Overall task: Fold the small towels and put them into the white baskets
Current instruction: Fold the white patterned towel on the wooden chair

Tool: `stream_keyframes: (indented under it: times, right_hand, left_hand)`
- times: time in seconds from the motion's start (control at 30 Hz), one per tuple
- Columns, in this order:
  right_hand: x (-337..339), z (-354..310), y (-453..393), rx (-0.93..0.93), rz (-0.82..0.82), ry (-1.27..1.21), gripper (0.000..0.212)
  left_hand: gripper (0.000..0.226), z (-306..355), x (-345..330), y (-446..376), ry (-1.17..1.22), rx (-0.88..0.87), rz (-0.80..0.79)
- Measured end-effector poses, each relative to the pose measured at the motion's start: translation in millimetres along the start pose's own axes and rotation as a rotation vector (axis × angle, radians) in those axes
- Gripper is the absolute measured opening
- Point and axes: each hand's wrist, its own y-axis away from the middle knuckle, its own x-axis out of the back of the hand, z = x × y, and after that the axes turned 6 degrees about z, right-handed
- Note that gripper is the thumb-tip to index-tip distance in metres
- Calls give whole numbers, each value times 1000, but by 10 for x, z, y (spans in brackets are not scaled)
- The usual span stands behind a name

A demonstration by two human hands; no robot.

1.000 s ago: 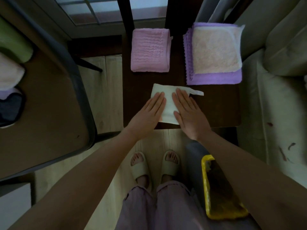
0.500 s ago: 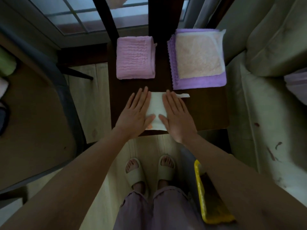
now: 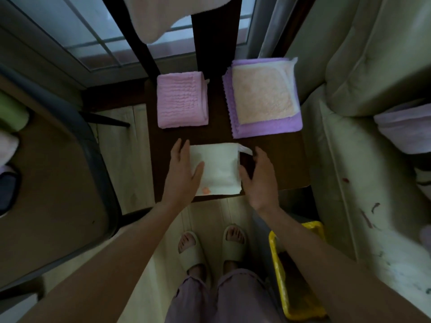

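Observation:
A small folded white towel (image 3: 218, 167) with an orange mark at its near left corner lies near the front edge of a dark wooden table (image 3: 275, 157). My left hand (image 3: 184, 170) lies flat along the towel's left edge, thumb on the cloth. My right hand (image 3: 260, 176) hovers at the towel's right edge, fingers spread and slightly bent, holding nothing. Behind sit a folded pink towel (image 3: 182, 102) and a peach towel (image 3: 264, 96) stacked on a purple one (image 3: 268, 129). No white basket is in view.
A yellow bin (image 3: 296, 276) stands on the floor at my right leg. A pale sofa (image 3: 363, 159) runs along the right, with a lilac towel (image 3: 405, 127) on it. A brown round table (image 3: 51, 183) with dark rim fills the left. A pale cloth (image 3: 163, 15) hangs at top.
Both hands slid apart from the middle of the white towel to its left and right edges. The right hand lifted off the cloth. The camera tilted up slightly.

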Motion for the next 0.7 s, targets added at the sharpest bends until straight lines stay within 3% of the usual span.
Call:
stream_keyframes:
  times: [0.07, 0.13, 0.23, 0.33, 0.4, 0.53, 0.67, 0.7]
  right_hand:
    - [-18, -99, -53, -292, -13, -134, 45]
    - [-72, -190, -131, -427, -62, -173, 34]
    - [-182, -318, -213, -550, -190, -227, 35]
    - [-242, -395, -229, -672, -289, -313, 16]
    - [-258, -416, -212, -686, -293, -333, 7]
    - [-285, -467, -175, -621, -241, -285, 16]
    - [-337, -543, -194, -648, -289, -377, 10]
    - [-337, -567, -196, -647, -292, -398, 17]
  left_hand:
    - [61, 65, 36, 13, 158, 236, 36]
    - [56, 93, 64, -15, 202, 379, 4]
    - [52, 127, 104, -51, 213, 433, -12]
    - [52, 178, 145, -68, 180, 392, 46]
    - [53, 189, 181, -56, 207, 396, 28]
    - [55, 76, 258, -76, 195, 503, 9]
    - [52, 12, 283, -123, 284, 631, 2]
    - [51, -3, 302, -123, 337, 661, -10]
